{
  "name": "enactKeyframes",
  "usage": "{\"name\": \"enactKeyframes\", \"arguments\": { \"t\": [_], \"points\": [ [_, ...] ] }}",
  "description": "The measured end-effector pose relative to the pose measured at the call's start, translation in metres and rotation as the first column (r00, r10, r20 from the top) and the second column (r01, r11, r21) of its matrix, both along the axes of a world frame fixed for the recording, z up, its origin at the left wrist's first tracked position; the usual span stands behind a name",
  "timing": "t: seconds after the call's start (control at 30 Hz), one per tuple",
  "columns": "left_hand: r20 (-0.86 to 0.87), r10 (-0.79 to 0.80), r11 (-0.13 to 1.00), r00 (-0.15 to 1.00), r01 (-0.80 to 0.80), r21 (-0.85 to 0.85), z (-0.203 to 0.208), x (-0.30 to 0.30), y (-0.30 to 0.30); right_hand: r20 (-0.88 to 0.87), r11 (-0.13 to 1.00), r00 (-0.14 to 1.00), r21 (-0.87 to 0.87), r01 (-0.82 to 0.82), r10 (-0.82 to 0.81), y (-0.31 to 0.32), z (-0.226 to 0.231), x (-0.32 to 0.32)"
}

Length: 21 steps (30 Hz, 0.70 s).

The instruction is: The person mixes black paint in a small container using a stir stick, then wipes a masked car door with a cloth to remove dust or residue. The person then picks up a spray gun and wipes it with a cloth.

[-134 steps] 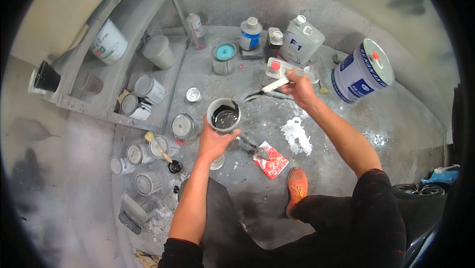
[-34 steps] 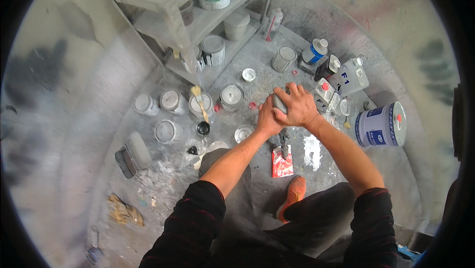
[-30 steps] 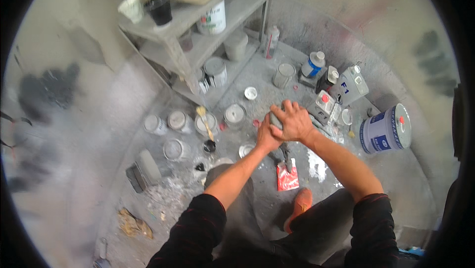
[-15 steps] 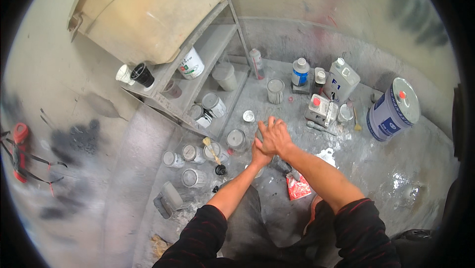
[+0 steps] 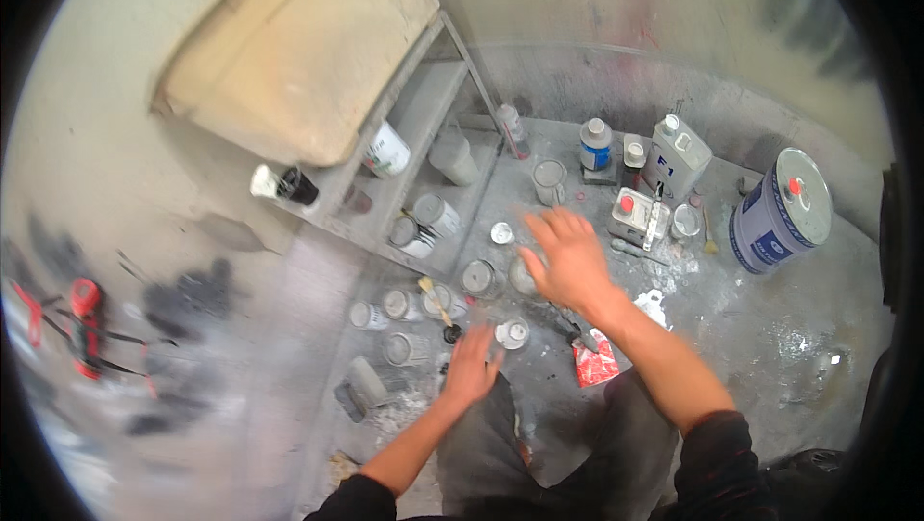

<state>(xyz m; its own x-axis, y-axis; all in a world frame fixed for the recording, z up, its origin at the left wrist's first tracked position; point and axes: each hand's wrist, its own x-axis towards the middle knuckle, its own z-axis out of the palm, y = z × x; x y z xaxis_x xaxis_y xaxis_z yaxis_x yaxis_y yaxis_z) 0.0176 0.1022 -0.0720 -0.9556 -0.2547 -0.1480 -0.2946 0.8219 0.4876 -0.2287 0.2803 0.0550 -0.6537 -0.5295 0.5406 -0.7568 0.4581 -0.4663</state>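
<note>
My right hand [image 5: 568, 259] is raised over the floor, its fingers stretched out and nothing in them. Partly hidden beside its thumb is a round grey can [image 5: 521, 278]. My left hand [image 5: 472, 365] hangs lower and to the left, slightly smeared by motion, with its fingers extended and no object in it. Closest to the left fingers is a small round tin with a pale top [image 5: 512, 333]. A brush [image 5: 435, 298] with pale bristles lies across a grey can [image 5: 445, 307]. Right of the tin lies a red and white packet [image 5: 595, 360].
A metal shelf rack [image 5: 385, 232] holding several cans stands at left, with a large beige panel [image 5: 298, 59] on top. Rectangular solvent tins [image 5: 677, 157] and bottles [image 5: 596, 144] stand at the back. A big white and blue pail [image 5: 782, 213] is at right. White powder and spills mark the floor [image 5: 722, 329].
My hands were pressed together over the floor; now they are apart, the left lower and leftward, the right up and rightward. The whole view has shifted slightly.
</note>
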Motion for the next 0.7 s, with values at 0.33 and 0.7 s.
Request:
{"name": "enactKeyframes", "arguments": {
  "t": [0.33,0.7],
  "points": [
    [0.783,0.058,0.996,0.619,-0.089,-0.003,0.157,0.066,0.058,0.486,0.714,0.800,0.692,-0.106,-0.352,0.170,-0.027,0.079],
    [0.749,-0.131,0.944,0.650,-0.148,0.294,0.325,0.142,0.054,0.905,0.579,0.267,0.418,-0.700,-0.331,0.260,0.118,0.141]
  ]
}}
